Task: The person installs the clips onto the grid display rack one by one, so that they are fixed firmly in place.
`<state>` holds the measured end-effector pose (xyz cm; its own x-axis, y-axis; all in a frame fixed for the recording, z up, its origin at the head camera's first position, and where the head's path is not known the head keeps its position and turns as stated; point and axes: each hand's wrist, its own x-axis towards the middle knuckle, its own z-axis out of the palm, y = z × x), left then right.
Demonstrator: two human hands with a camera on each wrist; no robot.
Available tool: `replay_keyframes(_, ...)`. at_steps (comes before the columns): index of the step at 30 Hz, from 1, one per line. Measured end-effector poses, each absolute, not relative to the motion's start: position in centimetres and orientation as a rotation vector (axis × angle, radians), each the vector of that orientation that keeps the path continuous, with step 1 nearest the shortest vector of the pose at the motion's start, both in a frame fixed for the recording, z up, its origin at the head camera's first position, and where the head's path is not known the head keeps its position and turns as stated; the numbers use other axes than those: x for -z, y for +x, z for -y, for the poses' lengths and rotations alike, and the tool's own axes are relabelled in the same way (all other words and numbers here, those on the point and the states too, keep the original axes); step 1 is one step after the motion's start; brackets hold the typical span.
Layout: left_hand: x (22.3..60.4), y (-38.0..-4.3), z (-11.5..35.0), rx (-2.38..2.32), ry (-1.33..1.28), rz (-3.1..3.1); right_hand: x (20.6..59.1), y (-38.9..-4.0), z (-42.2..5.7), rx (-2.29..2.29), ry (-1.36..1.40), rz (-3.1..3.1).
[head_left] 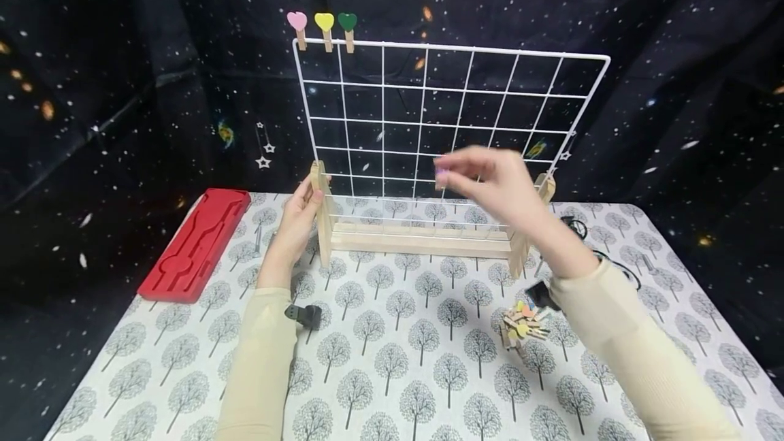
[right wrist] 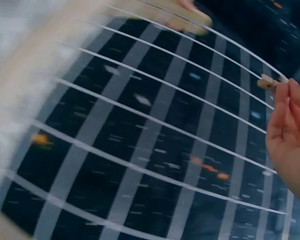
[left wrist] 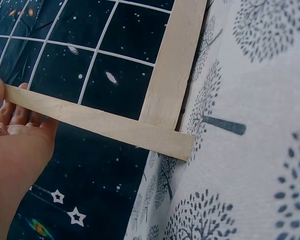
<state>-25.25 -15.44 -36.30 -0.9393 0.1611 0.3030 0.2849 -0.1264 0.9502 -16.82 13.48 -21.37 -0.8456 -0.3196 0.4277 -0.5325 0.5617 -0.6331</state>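
A white wire grid [head_left: 450, 47] stands in a wooden frame [head_left: 422, 243] on the table. My left hand [head_left: 300, 213] grips the frame's left post [left wrist: 90, 117], thumb on the near side and fingers behind. In front of the grid's middle, my right hand [head_left: 496, 179] pinches a small wooden clothespin [right wrist: 266, 83] between thumb and fingertips; a bit of purple shows on it in the head view. Clipped on the grid's top left are heart clothespins: a pink one [head_left: 297, 21], a yellow one [head_left: 324, 21] and a dark green one [head_left: 348, 22].
Below my right forearm lies a pile of small clothespins [head_left: 523, 325]. A red moulded tray [head_left: 196, 247] sits at the table's left edge. Black cable [head_left: 621, 267] curls at the right. A dark starry cloth [head_left: 153, 87] hangs behind; the tablecloth [head_left: 398, 359] has printed trees.
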Motion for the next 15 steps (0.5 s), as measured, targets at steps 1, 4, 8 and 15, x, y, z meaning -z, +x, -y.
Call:
replay_keyframes(1,36.3,-25.2,15.4,2.241,-0.514,2.015,19.9,-16.8,-12.9,-1.152,0.71,2.512)
replay_keyframes(4,36.3,-25.2,15.4,2.245,-0.518,2.005,15.8,-16.6,-11.2,-1.153,0.721,2.455)
replay_keyframes(8,36.3,-25.3,15.5,2.239,-0.52,2.002,11.7,-17.4,-9.1,-1.223,0.74,2.39)
replay_keyframes(15,36.3,-25.3,15.5,2.245,-0.502,2.015,8.3,-21.6,-6.7,-1.208,0.627,2.411)
